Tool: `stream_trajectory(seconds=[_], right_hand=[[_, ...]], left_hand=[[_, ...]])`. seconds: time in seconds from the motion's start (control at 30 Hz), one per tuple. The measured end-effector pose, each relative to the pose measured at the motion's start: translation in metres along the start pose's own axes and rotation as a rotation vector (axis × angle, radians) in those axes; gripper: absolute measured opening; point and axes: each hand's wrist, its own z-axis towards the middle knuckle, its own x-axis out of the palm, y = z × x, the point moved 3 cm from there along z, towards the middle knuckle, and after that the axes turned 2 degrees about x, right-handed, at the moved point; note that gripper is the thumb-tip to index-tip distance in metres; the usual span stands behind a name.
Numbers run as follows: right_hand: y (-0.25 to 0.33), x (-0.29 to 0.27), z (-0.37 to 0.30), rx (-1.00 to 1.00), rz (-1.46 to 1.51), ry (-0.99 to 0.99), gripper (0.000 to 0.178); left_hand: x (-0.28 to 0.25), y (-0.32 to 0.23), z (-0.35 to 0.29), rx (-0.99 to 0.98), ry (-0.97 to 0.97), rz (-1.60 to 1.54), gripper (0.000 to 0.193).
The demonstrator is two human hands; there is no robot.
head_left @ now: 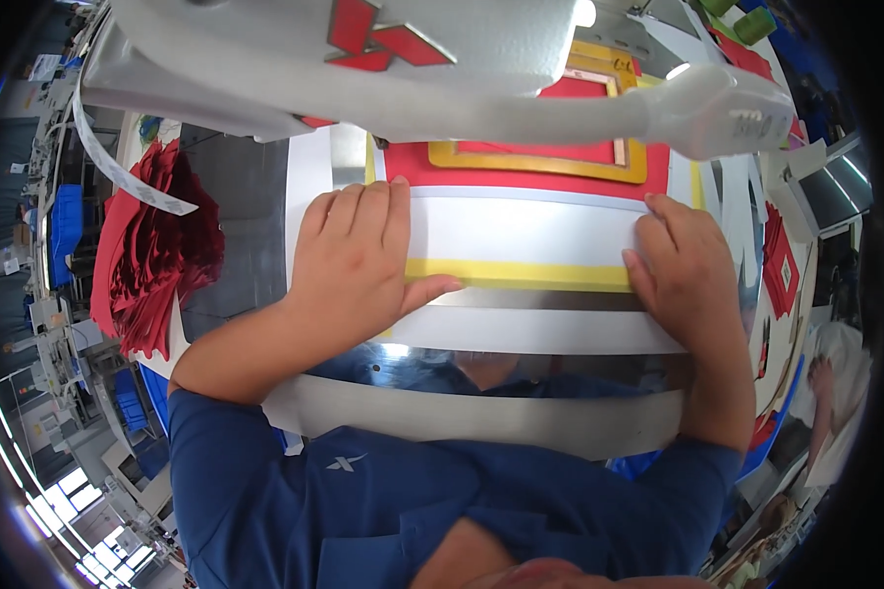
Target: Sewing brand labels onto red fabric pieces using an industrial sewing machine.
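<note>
A red sheet point(521, 178) lies on the work surface, with a yellow rectangular frame point(538, 164) on top of it. Along the sheet's near edge runs a white board point(521, 231) bordered by a yellow strip point(530, 275). My left hand point(354, 250) rests flat at the left end of the board, fingertips on the red sheet's corner and thumb stretched out over the yellow strip. At the other end, my right hand point(690, 265) has its index finger at the red sheet's near right corner and its thumb apart, lower on the board. Its remaining fingers are bent.
A large pale machine arm point(363, 98) hangs over the far side and covers part of the frame. On the left stands a stack of red pieces point(157, 250) beside a dangling white tape point(128, 182). More red pieces point(778, 260) and another person point(835, 378) are at right.
</note>
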Motion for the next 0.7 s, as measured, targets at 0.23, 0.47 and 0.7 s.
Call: stream_trajectory(seconds=[0.23,0.47,0.7], right_hand=[[0.001,-0.001,-0.001,0.007,-0.001,0.004,0.028],[-0.002,-0.007,0.000,-0.007,-0.004,-0.046,0.028],[-0.007,-0.009,-0.001,0.045,-0.046,-0.080,0.029]], left_hand=[[0.003,-0.001,-0.004,-0.038,0.056,-0.019,0.095],[0.009,0.000,0.017,0.028,-0.008,-0.172,0.094],[0.019,-0.002,0.050,-0.016,0.132,-0.239,0.089]])
